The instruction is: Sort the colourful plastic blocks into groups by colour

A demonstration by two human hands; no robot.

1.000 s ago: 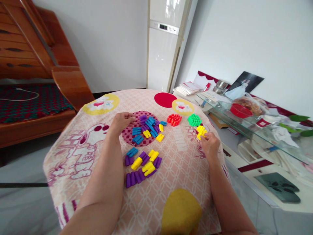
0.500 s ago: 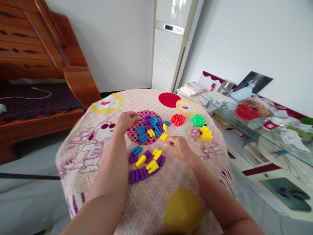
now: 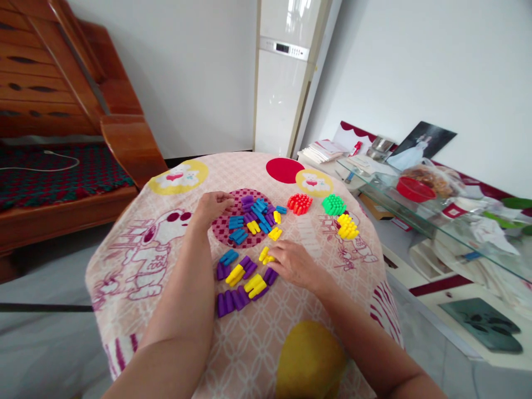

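My right hand (image 3: 293,263) has its fingers closed on a yellow plastic block (image 3: 266,255) with finger-like prongs, low over the near group. That group holds several purple blocks (image 3: 230,302), a yellow block (image 3: 255,286) and a blue block (image 3: 228,256). My left hand (image 3: 213,208) rests at the left of a mixed pile of blue blocks (image 3: 260,206), purple and yellow ones, fingers loosely apart with nothing visible in them. Sorted by colour, a red cluster (image 3: 300,204), a green cluster (image 3: 334,204) and a yellow cluster (image 3: 347,226) sit on the right.
A patterned cloth (image 3: 320,299) covers the round table. On the right is a glass-topped stand (image 3: 457,227) with a red bowl (image 3: 415,189), papers and a photo. A wooden bench (image 3: 75,199) stands on the left, a tall white air conditioner (image 3: 278,100) behind.
My right hand has left the yellow cluster, where a block stayed behind, and moved left to a yellow block in the near group. My left hand has hardly moved.
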